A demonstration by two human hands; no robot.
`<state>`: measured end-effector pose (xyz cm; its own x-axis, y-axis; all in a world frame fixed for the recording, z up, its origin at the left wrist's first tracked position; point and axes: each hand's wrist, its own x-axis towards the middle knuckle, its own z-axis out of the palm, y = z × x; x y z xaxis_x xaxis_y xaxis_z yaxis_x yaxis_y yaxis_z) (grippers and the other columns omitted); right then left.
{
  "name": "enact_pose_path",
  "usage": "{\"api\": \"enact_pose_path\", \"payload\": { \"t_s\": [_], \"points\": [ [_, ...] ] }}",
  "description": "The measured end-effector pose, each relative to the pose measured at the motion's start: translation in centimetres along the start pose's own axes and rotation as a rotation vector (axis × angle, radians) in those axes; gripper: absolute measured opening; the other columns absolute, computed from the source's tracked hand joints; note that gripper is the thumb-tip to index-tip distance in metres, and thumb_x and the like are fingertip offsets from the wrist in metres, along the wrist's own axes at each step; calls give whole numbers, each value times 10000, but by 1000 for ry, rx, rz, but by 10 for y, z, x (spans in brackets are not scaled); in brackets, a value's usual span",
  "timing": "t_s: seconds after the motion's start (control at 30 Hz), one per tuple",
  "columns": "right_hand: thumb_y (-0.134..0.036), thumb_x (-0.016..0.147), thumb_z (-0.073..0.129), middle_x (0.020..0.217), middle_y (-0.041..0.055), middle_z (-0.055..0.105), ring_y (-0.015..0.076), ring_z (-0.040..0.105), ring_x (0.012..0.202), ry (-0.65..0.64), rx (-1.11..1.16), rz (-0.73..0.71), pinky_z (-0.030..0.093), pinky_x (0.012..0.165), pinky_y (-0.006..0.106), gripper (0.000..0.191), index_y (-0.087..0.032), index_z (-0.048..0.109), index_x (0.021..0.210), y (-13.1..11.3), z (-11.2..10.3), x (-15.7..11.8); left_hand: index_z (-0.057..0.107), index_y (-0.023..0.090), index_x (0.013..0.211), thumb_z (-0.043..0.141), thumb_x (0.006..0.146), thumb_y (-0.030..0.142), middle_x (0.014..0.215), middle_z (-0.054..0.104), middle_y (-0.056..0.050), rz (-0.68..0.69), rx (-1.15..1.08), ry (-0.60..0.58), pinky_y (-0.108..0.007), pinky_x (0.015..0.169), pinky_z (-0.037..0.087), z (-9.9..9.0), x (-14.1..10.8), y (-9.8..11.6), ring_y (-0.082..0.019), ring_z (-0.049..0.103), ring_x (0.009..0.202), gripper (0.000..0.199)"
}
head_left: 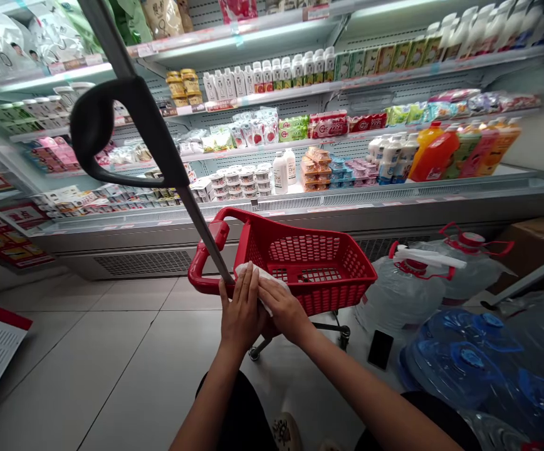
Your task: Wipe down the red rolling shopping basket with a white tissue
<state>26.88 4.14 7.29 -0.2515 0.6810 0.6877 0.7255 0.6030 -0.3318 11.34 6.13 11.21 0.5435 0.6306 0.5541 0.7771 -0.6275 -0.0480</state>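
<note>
A red shopping cart [319, 291] with a perforated basket stands on the tiled floor. My left hand [242, 313] lies at its near edge beside the handle, fingers extended over a white cloth [265, 275]. Close against it, my right hand [284, 308] presses the same cloth on the cart's rim, its fingers bent over it. A long metal pole [204, 232] with a black grip [147, 131] slants up from the cart handle near my left fingertips. The cloth is partly hidden under both hands.
Behind the cart runs a refrigerated shelf [300, 210] with bottles, cups and packs. Clear water jugs [403, 291], blue water jugs [460, 369] and a cardboard box [535, 241] are at the right. A black flat object [380, 349] lies on the floor.
</note>
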Motion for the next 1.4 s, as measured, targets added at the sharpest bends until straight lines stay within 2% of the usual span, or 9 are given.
{"api": "enact_pose_path", "payload": {
  "t_s": [0.17,0.37,0.5,0.67,0.77,0.93,1.17,1.27,1.4],
  "points": [
    [70,892,332,1599,58,499,203,451,1486,30,-171,85,425,1222,462,851,-279,238,1662,45,-32,-58,99,238,1686,502,924,192,1689,325,-82,-44,20,49,-575,1298,-113,11,1,5,-294,358,1550,863],
    [108,776,287,1609,18,486,199,437,1496,90,-286,276,370,1260,502,975,-309,251,1658,88,-67,-111,440,149,1567,526,892,136,1635,448,-104,-25,11,125,-469,1323,166,19,3,9,-278,389,1535,681],
    [73,793,318,1597,38,502,207,431,1499,91,-188,312,390,1245,510,930,-277,284,1654,67,-52,-89,474,130,1534,525,880,113,1602,493,-130,-20,7,174,-492,1302,236,26,4,12,-296,430,1508,656],
    [45,848,363,1622,87,463,199,400,1517,43,-49,155,384,1250,458,846,-192,275,1655,9,-9,-23,299,140,1636,493,933,140,1618,472,-135,-20,1,187,-487,1297,226,30,4,13,-289,417,1516,729],
    [38,871,389,1609,103,482,199,412,1510,42,-27,95,383,1250,445,815,-167,279,1652,-2,0,-8,215,129,1661,476,965,160,1626,457,-144,-16,21,188,-473,1293,226,29,2,9,-281,403,1524,744],
    [52,917,346,1590,83,510,202,441,1492,34,-167,93,426,1220,459,801,-233,256,1660,41,-23,-51,368,206,1619,561,905,165,1672,384,-108,10,62,131,-495,1299,205,28,1,6,-312,412,1517,742],
    [82,830,303,1589,60,515,211,443,1491,88,-376,327,381,1244,520,910,-300,273,1656,128,-97,-144,561,205,1488,584,880,141,1667,388,-118,-6,42,133,-514,1301,216,29,2,10,-318,409,1519,612],
    [58,824,328,1570,64,538,223,463,1478,131,-395,421,387,1240,529,886,-281,326,1642,133,-101,-145,604,179,1440,577,893,153,1666,384,-138,-51,35,130,-533,1308,194,28,6,16,-332,402,1522,548],
    [48,863,324,1532,74,580,211,490,1457,109,-342,325,428,1221,486,828,-245,341,1637,95,-63,-106,524,139,1508,591,881,185,1686,338,-147,-36,-22,41,-517,1324,153,37,13,43,-323,345,1554,633]
  ]
}}
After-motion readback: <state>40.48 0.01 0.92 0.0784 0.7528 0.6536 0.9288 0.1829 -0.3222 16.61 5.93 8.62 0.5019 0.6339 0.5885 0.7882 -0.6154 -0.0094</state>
